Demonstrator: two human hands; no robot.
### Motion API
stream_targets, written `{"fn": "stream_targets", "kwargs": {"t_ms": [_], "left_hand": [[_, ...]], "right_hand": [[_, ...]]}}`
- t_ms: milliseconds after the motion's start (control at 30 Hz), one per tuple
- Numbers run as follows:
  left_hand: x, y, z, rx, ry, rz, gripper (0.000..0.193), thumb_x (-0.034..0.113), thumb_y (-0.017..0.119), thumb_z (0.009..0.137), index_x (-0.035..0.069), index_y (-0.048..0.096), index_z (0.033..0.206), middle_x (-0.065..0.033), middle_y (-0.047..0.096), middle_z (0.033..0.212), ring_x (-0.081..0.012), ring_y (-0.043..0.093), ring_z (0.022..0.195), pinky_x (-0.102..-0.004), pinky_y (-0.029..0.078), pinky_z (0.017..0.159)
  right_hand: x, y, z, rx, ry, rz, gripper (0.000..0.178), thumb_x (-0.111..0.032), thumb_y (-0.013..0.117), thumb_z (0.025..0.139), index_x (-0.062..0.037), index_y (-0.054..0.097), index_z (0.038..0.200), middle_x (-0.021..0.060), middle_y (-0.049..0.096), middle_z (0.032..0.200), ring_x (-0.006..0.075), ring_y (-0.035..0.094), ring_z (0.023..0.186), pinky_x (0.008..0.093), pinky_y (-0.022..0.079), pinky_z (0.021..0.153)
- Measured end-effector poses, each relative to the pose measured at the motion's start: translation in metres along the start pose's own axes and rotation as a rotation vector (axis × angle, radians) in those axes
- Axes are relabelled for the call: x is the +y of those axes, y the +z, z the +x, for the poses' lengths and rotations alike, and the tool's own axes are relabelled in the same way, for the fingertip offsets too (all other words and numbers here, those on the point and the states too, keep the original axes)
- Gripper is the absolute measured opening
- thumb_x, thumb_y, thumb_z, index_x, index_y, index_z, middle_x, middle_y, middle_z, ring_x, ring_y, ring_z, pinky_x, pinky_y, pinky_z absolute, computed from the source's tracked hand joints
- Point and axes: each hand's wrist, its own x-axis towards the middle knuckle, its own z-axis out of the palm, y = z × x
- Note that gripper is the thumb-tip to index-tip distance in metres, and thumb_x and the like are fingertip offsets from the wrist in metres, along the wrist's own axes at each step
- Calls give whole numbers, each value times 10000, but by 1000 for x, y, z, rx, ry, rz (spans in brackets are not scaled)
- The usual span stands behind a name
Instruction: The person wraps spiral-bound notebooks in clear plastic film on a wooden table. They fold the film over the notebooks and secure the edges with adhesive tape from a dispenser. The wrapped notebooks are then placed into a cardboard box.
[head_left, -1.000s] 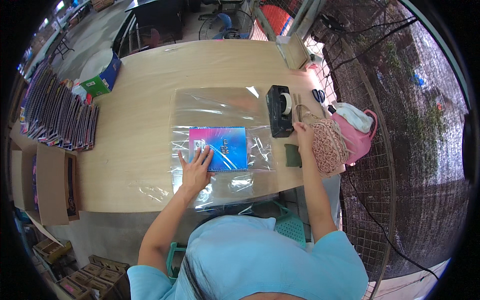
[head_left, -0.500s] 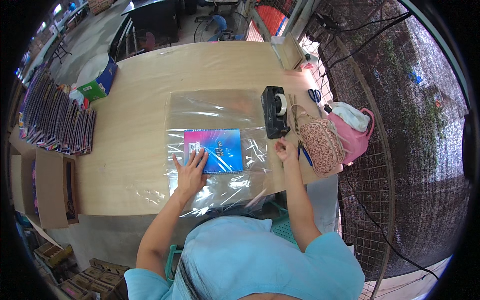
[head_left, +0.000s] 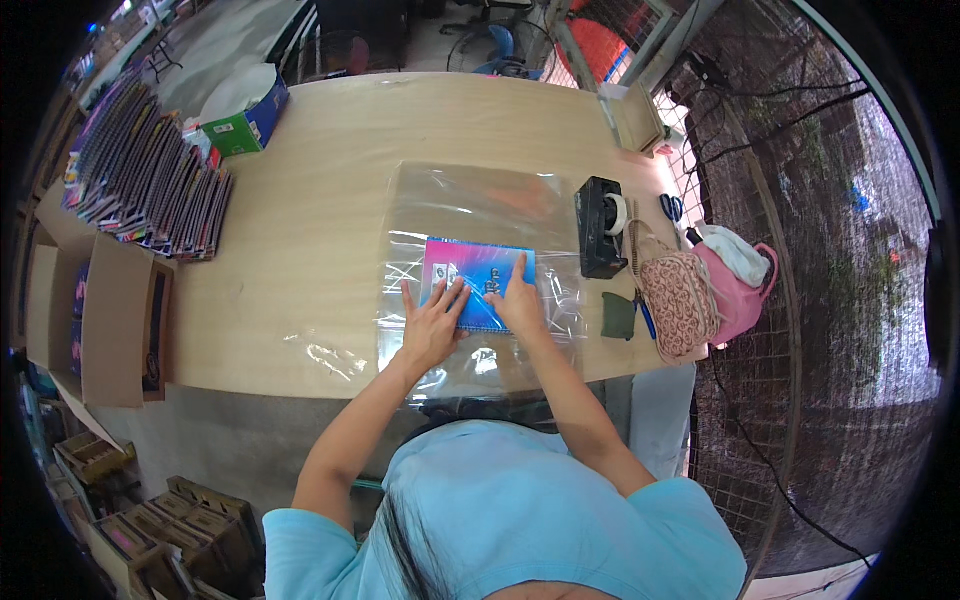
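A spiral notebook with a pink and blue cover lies on the table, within a sheet or bag of clear plastic film. My left hand rests with spread fingers on the notebook's lower left part. My right hand touches its right half, index finger stretched toward the upper right corner and thumb out to the side. Whether a bit of tape lies under that fingertip cannot be made out. The black tape dispenser with a white roll stands right of the film.
Stacked spiral notebooks stand at the left, near a green and blue box and an open cardboard box. On the right are a patterned pouch, pink bag, scissors, a dark green square and a blue tool.
My right hand has moved left from beside the tape dispenser onto the notebook, uncovering the dark green square. My left hand stays on the notebook. The whole view has shifted a little.
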Motion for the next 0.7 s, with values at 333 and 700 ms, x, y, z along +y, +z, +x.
{"fn": "stream_targets", "kwargs": {"t_ms": [333,700], "left_hand": [[11,-15,-81,273,-325,-438,883,391,764,719,130,320,1436,-174,481,1280,-320,446,1226,-574,278,1038],[54,16,-23,482,-685,-1761,769,135,733,756,-4,292,1370,-160,413,1325,-277,390,1253,-398,289,1058]], "right_hand": [[4,-49,-2,-38,-156,18,1015,-432,783,699,-88,224,1472,238,670,925,435,648,844,459,516,746],[-60,-53,71,-318,-492,106,894,-354,828,641,-22,399,1352,209,569,1222,322,585,1085,405,462,927]]}}
